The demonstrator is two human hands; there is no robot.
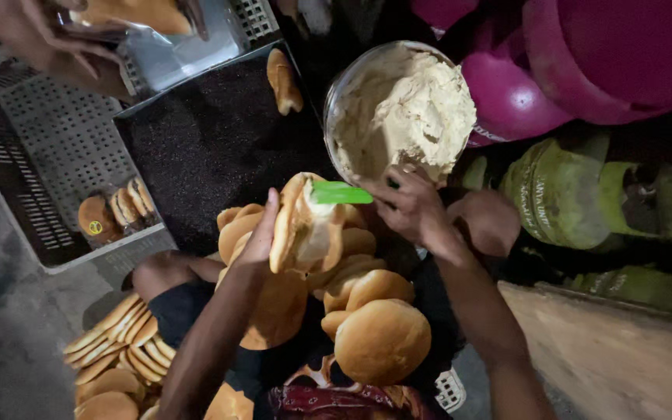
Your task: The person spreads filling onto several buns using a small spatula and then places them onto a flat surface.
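The left hand (260, 237) cups a split golden bread bun (302, 222), holding it open above a heap of round buns (367, 311) in the person's lap. The right hand (412, 206) pinches a flat green plastic spreader (340, 193), its blade lying on the bun's pale inside. Just beyond stands a round metal bowl (336, 101) of beige cream, with a black tray (211, 148) to its left.

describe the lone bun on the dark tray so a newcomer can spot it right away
Start at the big metal bowl of pale cream near the top centre; the dark tray lies just left of it. The lone bun lies at that tray's upper right corner, close to the bowl. Unlike the heaped buns by the left hand and right hand, it lies alone.
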